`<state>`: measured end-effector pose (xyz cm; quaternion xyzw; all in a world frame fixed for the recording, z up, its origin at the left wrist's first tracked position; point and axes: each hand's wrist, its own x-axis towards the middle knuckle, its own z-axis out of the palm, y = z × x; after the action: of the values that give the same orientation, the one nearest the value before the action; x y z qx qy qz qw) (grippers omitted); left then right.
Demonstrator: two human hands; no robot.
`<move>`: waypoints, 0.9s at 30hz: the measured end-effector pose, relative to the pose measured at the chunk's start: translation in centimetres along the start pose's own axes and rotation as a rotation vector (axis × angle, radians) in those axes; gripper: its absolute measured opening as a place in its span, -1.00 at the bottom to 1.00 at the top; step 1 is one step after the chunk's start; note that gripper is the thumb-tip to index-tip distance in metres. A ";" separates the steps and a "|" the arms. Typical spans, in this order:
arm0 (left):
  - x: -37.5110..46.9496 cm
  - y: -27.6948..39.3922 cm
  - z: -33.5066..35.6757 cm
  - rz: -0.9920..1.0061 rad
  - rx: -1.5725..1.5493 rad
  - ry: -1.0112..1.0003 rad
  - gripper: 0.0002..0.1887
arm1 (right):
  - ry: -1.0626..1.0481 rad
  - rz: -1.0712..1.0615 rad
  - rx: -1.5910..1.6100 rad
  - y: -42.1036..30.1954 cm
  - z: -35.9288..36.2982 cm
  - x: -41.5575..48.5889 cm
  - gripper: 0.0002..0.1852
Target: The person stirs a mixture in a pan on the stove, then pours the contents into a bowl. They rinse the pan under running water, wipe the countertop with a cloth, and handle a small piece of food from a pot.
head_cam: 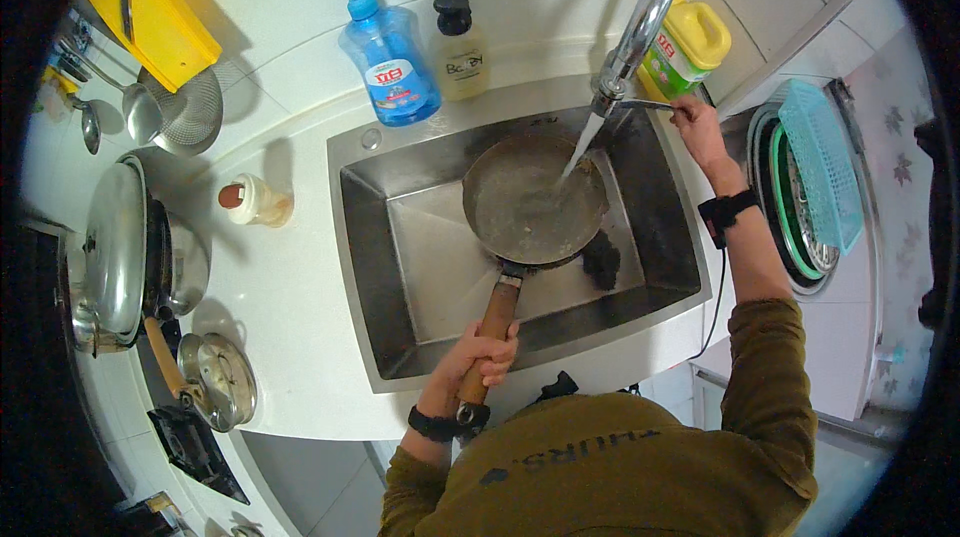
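Note:
My left hand (486, 357) is closed around the wooden handle (499, 309) of a frying pan (534, 199). The pan is inside a stainless steel sink (427, 267), with shallow water in it. Water (583, 145) streams into the pan from a chrome faucet (637, 26). At the faucet's right, the fingers of my right hand (699, 128) pinch the end of its thin lever (646, 104). A dark, crumpled thing (601, 261) rests on the sink floor, just beyond the pan's lower right edge.
Behind the sink stand a blue pump bottle (394, 71), a black-capped bottle (459, 56) and a yellow jug (697, 34). A small bottle (262, 203) is on the left counter, near stacked pots (116, 244). Basins and a light blue basket (821, 162) stand at right.

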<state>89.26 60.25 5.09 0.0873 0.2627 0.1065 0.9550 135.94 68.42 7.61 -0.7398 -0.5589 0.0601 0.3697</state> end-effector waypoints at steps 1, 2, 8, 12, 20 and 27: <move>-0.2 0.0 -0.2 0.016 0.031 -0.005 -0.69 | 0.001 -0.024 -0.031 0.0 0.0 0.0 -0.87; -0.3 0.0 -0.5 0.010 0.038 0.052 -0.69 | 0.000 -0.029 -0.043 0.0 0.0 0.1 -0.88; -1.4 0.6 -1.9 0.021 0.057 0.205 -0.73 | -0.046 -0.152 -0.140 -0.1 -1.0 0.5 -0.90; -2.3 1.7 -2.9 0.017 0.134 0.261 -0.78 | -0.077 -0.062 -0.073 -0.1 -1.3 1.1 -0.89; -1.3 4.3 -5.4 -0.060 0.208 0.347 -0.78 | 0.061 0.010 -0.085 0.5 -0.4 3.3 -0.85; 0.9 6.4 -7.6 -0.094 0.188 0.268 -0.81 | 0.002 0.068 -0.053 0.7 -0.6 3.8 -0.83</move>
<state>85.04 67.53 -0.37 0.1488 0.4005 0.0476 0.9029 138.24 71.33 8.85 -0.7678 -0.5346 0.0570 0.3483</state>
